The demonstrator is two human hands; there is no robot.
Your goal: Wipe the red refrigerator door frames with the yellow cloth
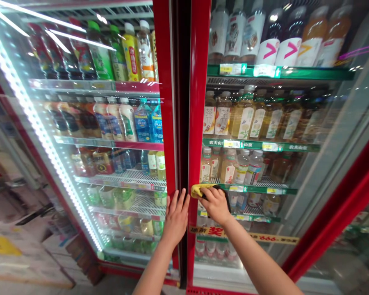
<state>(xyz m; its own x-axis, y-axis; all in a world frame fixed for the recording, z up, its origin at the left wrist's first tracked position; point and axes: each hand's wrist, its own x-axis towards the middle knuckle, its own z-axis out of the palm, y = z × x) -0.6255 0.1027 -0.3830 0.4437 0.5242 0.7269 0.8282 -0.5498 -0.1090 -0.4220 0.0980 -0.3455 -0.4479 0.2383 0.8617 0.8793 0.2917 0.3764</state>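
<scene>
My right hand [215, 203] is closed around a yellow cloth [199, 189] with a dark part showing beside the fingers. The cloth lies against the inner edge of the right fridge door, where its red frame [195, 155] meets the glass. My left hand [176, 217] rests with fingers stretched out and apart on the red frame of the left fridge door [169, 164], near the dark gap between the doors. Nothing shows in the left hand; its palm is hidden.
Behind the glass, shelves hold rows of bottled drinks [246, 119]. A yellow printed strip [249, 235] crosses the right door low down. A bright light strip [49, 135] runs along the left door's side. Boxes [61, 250] stand at the lower left.
</scene>
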